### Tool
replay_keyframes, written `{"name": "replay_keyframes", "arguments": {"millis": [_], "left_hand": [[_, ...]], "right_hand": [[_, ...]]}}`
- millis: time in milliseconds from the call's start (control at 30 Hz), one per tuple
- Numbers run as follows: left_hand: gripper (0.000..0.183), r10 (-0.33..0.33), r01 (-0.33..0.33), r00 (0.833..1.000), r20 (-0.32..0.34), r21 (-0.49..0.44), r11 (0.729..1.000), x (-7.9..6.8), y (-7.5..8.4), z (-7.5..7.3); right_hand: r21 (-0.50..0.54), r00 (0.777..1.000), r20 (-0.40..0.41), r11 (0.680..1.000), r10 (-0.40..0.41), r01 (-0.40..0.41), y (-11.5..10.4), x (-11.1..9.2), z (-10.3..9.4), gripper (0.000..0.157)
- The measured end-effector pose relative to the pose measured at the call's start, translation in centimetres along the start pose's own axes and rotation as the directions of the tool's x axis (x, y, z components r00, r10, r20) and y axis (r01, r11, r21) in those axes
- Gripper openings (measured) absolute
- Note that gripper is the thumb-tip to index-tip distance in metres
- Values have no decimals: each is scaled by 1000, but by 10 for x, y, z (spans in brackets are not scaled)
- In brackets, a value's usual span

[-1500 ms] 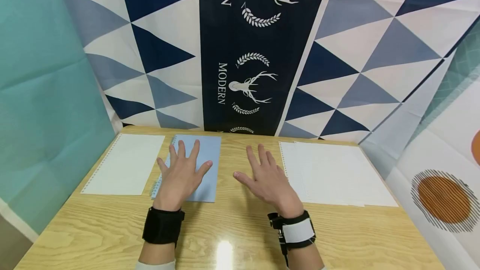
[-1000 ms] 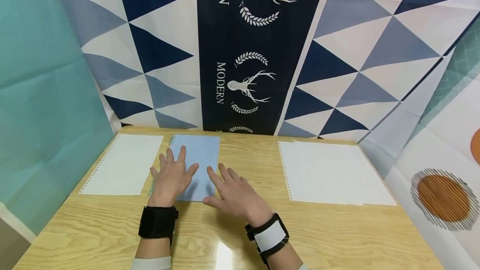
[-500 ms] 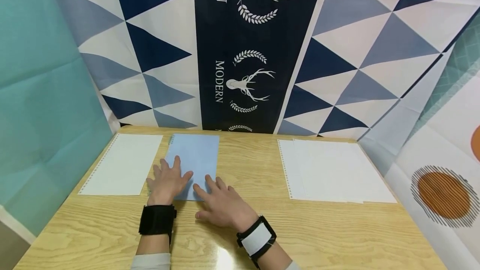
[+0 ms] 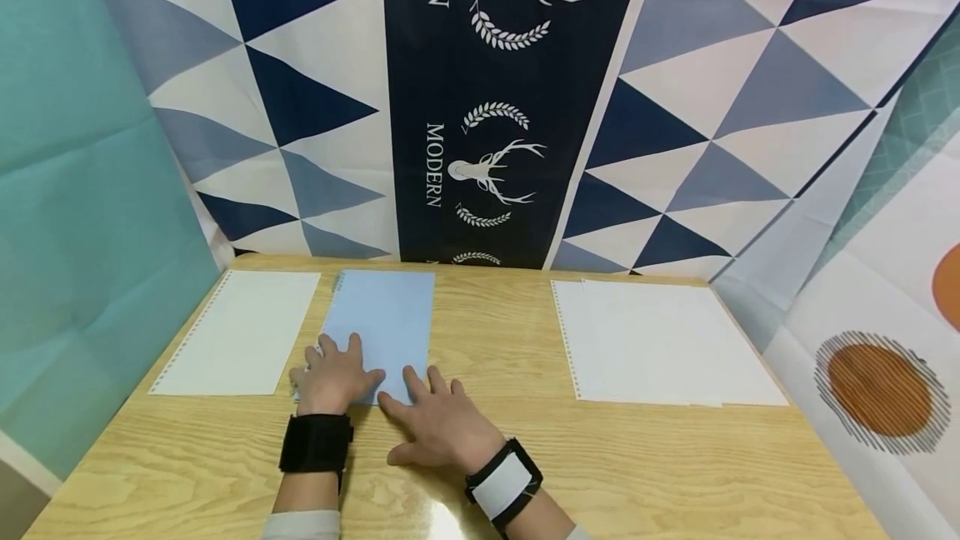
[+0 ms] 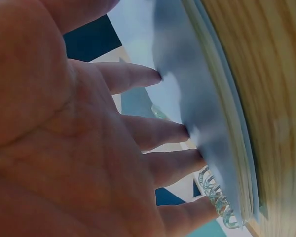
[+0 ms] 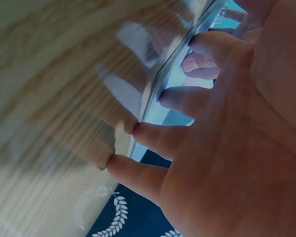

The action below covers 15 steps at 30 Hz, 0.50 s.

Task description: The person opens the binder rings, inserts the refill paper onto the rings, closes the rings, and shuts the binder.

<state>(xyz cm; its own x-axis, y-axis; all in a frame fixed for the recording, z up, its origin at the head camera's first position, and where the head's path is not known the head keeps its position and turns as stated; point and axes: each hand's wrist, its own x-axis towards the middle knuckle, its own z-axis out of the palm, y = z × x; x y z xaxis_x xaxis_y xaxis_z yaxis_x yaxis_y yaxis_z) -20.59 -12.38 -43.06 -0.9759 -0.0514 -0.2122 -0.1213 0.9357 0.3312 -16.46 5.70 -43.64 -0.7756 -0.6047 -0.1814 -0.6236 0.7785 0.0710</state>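
A light blue spiral notebook [image 4: 390, 311] lies closed on the table, its clear coil binding [image 5: 218, 197] along the left side. My left hand [image 4: 330, 377] rests over its near-left part with fingers spread. In the left wrist view, the fingertips [image 5: 155, 76] touch the blue cover and the little finger is by the coils. My right hand [image 4: 450, 432] is spread at the near-right corner. The right wrist view shows its index and middle fingers at the notebook edge [image 6: 160, 74], with the ring and little fingertips [image 6: 113, 163] down on the tabletop. Neither hand grips anything.
A white sheet [image 4: 236, 332] with punched holes lies left of the notebook. Several overlapping white sheets [image 4: 667, 344] lie at the right of the wooden table [image 4: 637, 473]. Patterned cloth [image 4: 480, 65] hangs behind. Both wrists wear black straps [image 4: 317, 442].
Both hands have come down and nearer the body. My right hand has moved left from beside the right-hand sheets to the notebook's near-right corner. The notebook has stayed put on the table.
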Motion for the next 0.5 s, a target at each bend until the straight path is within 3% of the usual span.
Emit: {"name": "replay_keyframes", "arguments": {"millis": [500], "left_hand": [[79,-6,6,1000,-23,18,1000,-1,3,0]], "right_hand": [[58,999,37,998,-8,6,0,3,-1,75]]}}
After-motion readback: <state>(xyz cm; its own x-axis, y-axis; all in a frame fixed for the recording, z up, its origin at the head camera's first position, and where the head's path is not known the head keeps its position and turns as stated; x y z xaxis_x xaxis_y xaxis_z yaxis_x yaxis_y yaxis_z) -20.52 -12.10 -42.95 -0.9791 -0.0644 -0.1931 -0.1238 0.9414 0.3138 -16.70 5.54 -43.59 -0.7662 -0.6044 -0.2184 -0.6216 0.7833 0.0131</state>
